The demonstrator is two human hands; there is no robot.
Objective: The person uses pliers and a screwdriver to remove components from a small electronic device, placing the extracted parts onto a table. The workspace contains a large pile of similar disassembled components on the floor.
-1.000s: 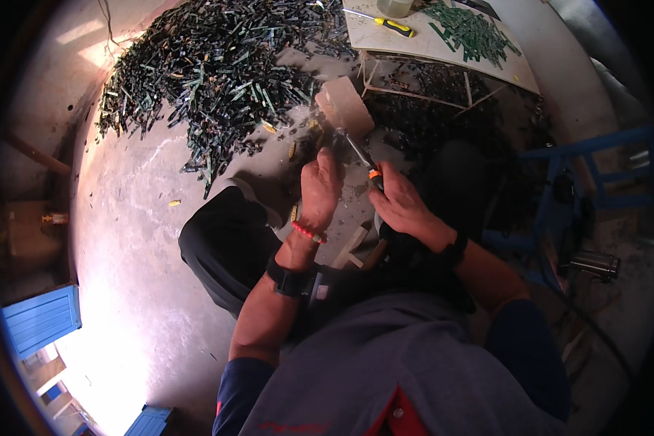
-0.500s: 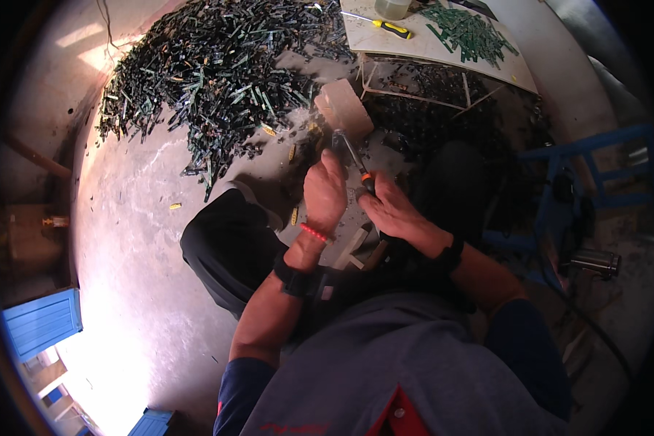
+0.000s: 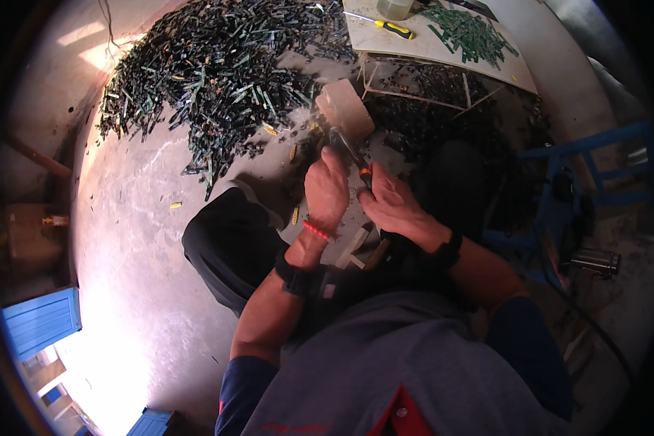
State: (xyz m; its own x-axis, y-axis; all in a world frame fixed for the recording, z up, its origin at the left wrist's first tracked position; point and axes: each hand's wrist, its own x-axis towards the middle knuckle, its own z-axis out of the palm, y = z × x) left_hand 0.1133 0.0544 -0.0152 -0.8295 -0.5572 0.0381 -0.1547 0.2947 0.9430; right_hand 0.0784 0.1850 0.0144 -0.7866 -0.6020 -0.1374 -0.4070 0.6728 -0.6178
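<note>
My right hand is closed around the orange-and-black handle of a metal-shafted hand tool; its exact kind is hard to make out. The shaft slants up and left toward a pale pinkish block on the floor. My left hand, with a red bead bracelet at the wrist, is closed just below the tool's far end. Its fingertips point at the block, and whatever they pinch is hidden. Small dark bits lie around the block.
A large heap of dark, narrow strips covers the floor at the far left. On a low white table lie a yellow-and-black screwdriver, green strips and a clear container. A blue frame stands at the right.
The tool in my right hand has turned slightly, and its shaft now looks darker and wider. Both hands stay almost in place beside the block.
</note>
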